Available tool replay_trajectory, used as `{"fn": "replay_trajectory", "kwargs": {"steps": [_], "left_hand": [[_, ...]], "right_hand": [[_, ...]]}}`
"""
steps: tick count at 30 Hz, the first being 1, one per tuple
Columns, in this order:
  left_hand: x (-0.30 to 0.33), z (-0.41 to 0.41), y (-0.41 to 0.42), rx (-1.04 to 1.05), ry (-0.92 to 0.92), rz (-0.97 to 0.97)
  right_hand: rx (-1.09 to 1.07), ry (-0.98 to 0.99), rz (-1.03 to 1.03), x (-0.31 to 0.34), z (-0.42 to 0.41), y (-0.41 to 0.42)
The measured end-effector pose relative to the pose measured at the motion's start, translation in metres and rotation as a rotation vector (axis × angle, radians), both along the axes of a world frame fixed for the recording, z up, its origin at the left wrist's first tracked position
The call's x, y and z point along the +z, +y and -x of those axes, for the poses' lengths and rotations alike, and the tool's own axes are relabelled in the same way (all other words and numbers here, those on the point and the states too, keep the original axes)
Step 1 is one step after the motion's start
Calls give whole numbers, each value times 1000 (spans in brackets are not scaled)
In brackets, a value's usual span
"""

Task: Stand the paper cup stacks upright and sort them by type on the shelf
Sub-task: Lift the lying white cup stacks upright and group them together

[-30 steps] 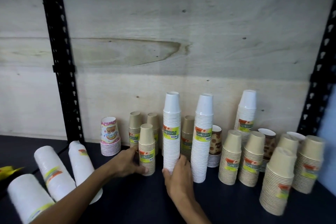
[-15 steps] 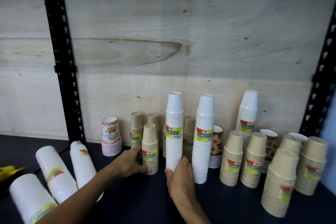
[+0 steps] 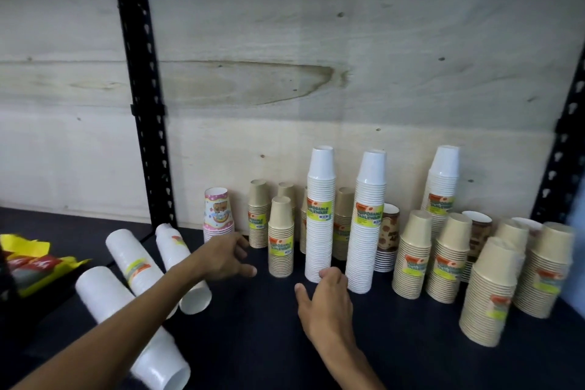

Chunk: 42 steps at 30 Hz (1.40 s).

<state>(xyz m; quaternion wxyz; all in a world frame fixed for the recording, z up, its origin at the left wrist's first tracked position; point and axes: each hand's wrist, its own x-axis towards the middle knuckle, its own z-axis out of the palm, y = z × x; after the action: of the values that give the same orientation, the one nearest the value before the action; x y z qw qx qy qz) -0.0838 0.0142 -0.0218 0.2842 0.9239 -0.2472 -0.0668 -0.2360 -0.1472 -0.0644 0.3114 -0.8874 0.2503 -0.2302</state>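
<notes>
We have both hands low over the dark shelf [image 3: 253,342]: the left hand [image 3: 226,258] hangs relaxed and empty just left of the short kraft cup stack [image 3: 280,239], and the right hand [image 3: 326,301] is spread, grasping nothing, its fingertips [image 3: 326,274] at the base of the tall white cup stack [image 3: 320,215]. Three white cup stacks [image 3: 139,266] lie on their sides at left, not yet stood up. We judge the tall white stack top-heavy: a nudge at its base could tip it into the neighbouring white stack [image 3: 367,222] and topple the row.
</notes>
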Motion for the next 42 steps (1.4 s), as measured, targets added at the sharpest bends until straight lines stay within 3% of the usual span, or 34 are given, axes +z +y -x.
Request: {"fn": "replay_trajectory", "kwargs": {"steps": [5,15,19,22,26,36,42], "left_hand": [[16,-3,35,98,-59,13],[17,-28,109,362,-164,-54],[21,-38,132,483,-246,-245],[17,-44,145,604,-157,-350],[7,-52,152,737,-2,-266],[-10,-79,146,787,87,-206],[-3,-77,126,784,110,8]], "right_hand": [[137,-28,-20,9,-10,29],[379,96,-112,17,-63,94],[460,212,-164,22,-89,113],[497,276,-168,24,-105,123],[518,323,-124,28,-120,134],[541,373,-70,33,-125,132],[515,378,4,37,-111,111]]}}
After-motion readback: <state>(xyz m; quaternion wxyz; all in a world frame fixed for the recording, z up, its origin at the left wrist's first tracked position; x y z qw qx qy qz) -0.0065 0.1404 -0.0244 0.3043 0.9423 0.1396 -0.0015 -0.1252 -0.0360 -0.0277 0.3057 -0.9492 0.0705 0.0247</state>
